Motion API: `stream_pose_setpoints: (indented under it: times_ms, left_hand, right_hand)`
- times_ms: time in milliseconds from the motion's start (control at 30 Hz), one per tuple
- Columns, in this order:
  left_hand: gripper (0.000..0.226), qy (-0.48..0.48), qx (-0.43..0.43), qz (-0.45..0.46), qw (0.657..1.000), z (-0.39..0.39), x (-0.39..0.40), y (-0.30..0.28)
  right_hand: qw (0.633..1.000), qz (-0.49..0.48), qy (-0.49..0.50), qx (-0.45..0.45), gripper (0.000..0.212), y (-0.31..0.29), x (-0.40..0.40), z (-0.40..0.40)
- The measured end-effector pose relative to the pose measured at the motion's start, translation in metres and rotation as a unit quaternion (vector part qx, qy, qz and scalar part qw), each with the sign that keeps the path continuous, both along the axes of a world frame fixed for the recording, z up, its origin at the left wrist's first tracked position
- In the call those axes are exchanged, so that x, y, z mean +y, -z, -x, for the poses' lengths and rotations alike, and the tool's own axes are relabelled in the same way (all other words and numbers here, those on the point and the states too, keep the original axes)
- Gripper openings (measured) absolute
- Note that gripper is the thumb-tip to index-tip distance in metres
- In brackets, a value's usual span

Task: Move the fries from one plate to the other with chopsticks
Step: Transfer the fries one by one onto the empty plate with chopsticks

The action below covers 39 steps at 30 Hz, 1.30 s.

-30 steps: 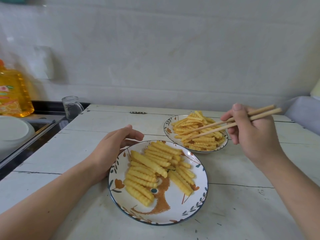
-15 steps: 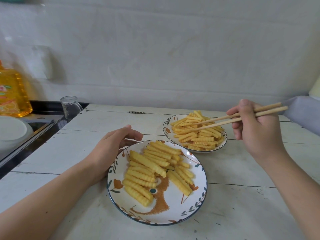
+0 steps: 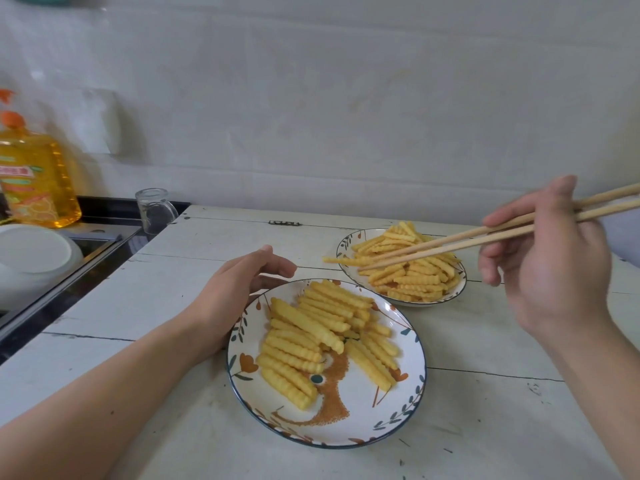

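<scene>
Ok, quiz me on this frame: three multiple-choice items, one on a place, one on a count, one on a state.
1. Where does the left hand rest?
A. on the clear glass mug
B. against the left rim of the nearer patterned white plate
C. on the yellow oil bottle

2. How many plates hold crinkle-cut yellow fries?
A. one
B. two
C. three

3. What do the wooden chopsticks in the right hand carry?
A. nothing
B. a spoon
C. one fry

Key: 1 B, its palm and fingers lie by the nearer patterned white plate. 2 B, that plate and the farther patterned white plate both hold fries. 3 C, the wooden chopsticks pinch one fry jutting over the farther rim.
</scene>
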<state>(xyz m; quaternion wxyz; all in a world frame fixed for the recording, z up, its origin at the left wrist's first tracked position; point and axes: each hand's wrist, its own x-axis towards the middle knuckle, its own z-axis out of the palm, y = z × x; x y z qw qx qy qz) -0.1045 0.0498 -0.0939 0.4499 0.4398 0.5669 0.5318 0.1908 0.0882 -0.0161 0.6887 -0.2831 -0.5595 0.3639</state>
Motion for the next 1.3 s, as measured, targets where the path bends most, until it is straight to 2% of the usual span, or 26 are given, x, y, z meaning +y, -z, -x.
stream_pose_setpoints:
  times_ms: [200,400,567,800,900,1000,1067,1167,1300]
  left_hand:
    - [0.05,-0.01,-0.005,-0.004,1.0,0.001,0.001,0.001]
    - [0.049,-0.009,-0.011,0.0,1.0,0.0,0.001,0.001]
    - [0.049,-0.011,-0.002,-0.002,1.0,0.0,0.0,0.001]
    - [0.049,-0.01,0.004,0.007,1.0,0.0,0.0,0.0]
    - [0.048,-0.009,0.001,0.008,1.0,-0.001,0.0,0.0]
    - [0.048,-0.007,0.002,0.006,1.0,-0.001,0.0,0.0]
    - [0.048,-0.006,0.005,0.007,1.0,0.0,0.0,0.0]
    - [0.049,-0.003,0.011,0.006,1.0,0.0,-0.001,0.001]
    - [0.049,-0.006,0.009,0.003,1.0,-0.001,-0.001,0.0]
  right_hand:
    - [0.994,-0.021,-0.094,-0.053,0.059,0.014,-0.039,0.035]
    - [0.99,-0.034,-0.081,-0.109,0.05,0.017,-0.054,0.04]
    - [0.993,-0.069,-0.059,-0.079,0.045,0.012,-0.05,0.034]
    - [0.981,-0.055,-0.121,-0.138,0.052,0.022,-0.046,0.037]
    - [0.988,-0.045,-0.093,-0.114,0.051,0.017,-0.04,0.033]
    - [0.998,-0.03,-0.025,-0.039,0.049,0.008,-0.023,0.024]
    - [0.999,-0.03,0.034,-0.023,0.05,0.005,-0.008,0.013]
    - [0.99,-0.031,0.114,-0.071,0.041,0.013,0.014,-0.008]
    - [0.978,-0.028,0.16,-0.127,0.037,0.024,0.032,-0.023]
